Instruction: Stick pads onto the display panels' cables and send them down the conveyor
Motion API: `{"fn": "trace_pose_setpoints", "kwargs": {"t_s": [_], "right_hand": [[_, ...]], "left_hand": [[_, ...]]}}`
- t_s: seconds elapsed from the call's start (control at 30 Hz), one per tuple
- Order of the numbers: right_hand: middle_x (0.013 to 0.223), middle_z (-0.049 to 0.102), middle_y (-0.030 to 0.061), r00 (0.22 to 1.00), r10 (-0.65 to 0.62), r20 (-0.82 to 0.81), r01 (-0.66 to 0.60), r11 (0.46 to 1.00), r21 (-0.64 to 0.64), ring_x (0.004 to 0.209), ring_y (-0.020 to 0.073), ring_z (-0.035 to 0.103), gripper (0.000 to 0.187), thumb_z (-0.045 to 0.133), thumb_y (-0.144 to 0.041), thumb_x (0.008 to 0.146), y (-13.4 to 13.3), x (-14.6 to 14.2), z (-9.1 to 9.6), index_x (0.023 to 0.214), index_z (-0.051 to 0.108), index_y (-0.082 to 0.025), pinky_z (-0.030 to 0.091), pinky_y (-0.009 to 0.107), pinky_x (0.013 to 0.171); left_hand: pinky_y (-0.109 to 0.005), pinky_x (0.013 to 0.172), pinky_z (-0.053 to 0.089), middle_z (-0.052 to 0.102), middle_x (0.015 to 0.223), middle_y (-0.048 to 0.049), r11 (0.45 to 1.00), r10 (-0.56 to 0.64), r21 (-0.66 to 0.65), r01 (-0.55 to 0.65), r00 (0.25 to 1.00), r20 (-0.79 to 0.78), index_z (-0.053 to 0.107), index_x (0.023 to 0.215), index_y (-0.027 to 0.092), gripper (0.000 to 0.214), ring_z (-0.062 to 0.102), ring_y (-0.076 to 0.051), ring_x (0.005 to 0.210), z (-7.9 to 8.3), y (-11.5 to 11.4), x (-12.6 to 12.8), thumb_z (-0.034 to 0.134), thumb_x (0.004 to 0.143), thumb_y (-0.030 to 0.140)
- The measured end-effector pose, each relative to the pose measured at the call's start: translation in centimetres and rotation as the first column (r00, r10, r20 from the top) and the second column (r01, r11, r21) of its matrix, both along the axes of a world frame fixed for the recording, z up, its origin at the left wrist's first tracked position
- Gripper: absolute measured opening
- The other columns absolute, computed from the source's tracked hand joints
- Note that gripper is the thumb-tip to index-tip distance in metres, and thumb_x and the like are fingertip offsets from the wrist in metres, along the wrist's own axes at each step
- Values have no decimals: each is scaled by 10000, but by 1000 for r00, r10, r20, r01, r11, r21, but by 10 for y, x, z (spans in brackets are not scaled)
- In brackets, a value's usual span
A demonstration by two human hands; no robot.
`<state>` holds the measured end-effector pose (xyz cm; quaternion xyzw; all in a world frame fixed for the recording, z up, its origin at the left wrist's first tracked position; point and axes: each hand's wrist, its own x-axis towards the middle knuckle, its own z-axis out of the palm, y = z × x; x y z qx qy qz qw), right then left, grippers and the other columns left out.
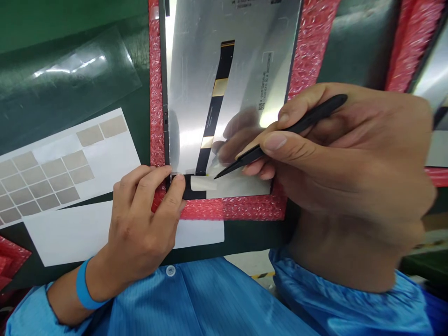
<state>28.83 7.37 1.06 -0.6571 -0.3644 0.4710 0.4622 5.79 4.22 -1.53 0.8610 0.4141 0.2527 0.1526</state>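
Observation:
A display panel (189,84) lies with its silvery back upward on red bubble wrap (252,208). A black flex cable (216,108) with gold bands runs along it down to the near edge. In a pinch between thumb and fingers, my right hand (343,154) holds black pointed tweezers (308,119). Their tip is at a small whitish strip (203,183) beside the cable's lower end. My left hand (147,210) rests at the panel's near left corner, fingers apart, with fingertips touching the edge and the black strip there. Its thumb is partly hidden.
To the left, a white sheet (108,149) carries rows of grey-beige squares, with clear plastic film (87,79) above it. Another white sheet (70,233) lies partly under my left hand. A second panel (432,84) on red bubble wrap is at the right edge.

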Motion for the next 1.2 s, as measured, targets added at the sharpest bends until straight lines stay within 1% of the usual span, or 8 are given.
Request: {"fn": "trace_pose_setpoints", "kwargs": {"t_s": [0.1,0.2,0.33,0.47,0.67,0.93,1.07,1.2], "right_hand": [[638,742,-11,1000,0,13,0,1000,-16,571,208,749,326,1011,-384,726,-2,0,0,746,698,-294,502,247,382],[630,733,-4,1000,-13,25,13,1000,-13,561,191,740,264,980,-299,756,-4,0,0,766,717,-280,500,234,401],[666,745,-10,999,7,39,-6,1000,-7,550,165,725,233,968,-284,779,-4,-1,-1,766,736,-271,549,236,442],[638,743,-21,999,6,45,-9,998,60,513,164,712,217,964,-249,772,-3,-1,-5,763,748,-257,519,226,391],[665,742,-36,999,10,52,-12,1000,28,545,164,727,219,963,-256,819,-6,0,-6,807,744,-267,529,223,412],[709,755,-51,996,33,87,-35,999,19,564,155,731,214,927,-214,859,-5,-1,-3,811,728,-275,520,230,404],[703,759,-30,998,-5,70,3,1000,27,550,160,733,230,919,-156,824,-5,-2,-5,805,716,-261,532,224,405],[679,748,-37,993,-19,117,11,998,66,512,163,709,229,887,-126,839,-7,-1,-10,797,718,-275,537,242,390]], "left_hand": [[-558,976,630,747,1282,-252,1000,1,-3,-1,1000,-1,698,1295,67,345,673,-374,1231,0,-1,0,758,955,58],[-563,976,627,746,1285,-259,1000,-1,-10,1,1000,1,694,1297,61,342,668,-373,1235,0,-1,0,752,961,58],[-555,975,628,748,1296,-240,1000,9,-17,-9,1000,1,689,1306,90,324,668,-358,1245,-1,-2,0,726,985,68],[-558,961,623,750,1276,-253,1000,2,-5,-2,1000,21,702,1286,57,320,672,-369,1220,-1,-1,1,741,969,52],[-552,967,608,745,1267,-261,1000,-1,2,1,1000,23,718,1267,30,342,673,-386,1207,-1,-1,1,776,930,22],[-508,1005,551,677,1357,-210,1000,2,-27,-4,998,-63,722,1351,157,390,627,-372,1300,0,-3,2,697,988,16],[-502,1008,531,651,1386,-208,1000,1,-16,-3,994,-113,711,1367,169,389,606,-384,1325,-2,-5,3,681,1003,34],[-508,999,508,673,1390,-203,999,40,32,-35,984,-176,708,1365,181,387,616,-409,1319,-2,-7,4,700,998,59]]}}
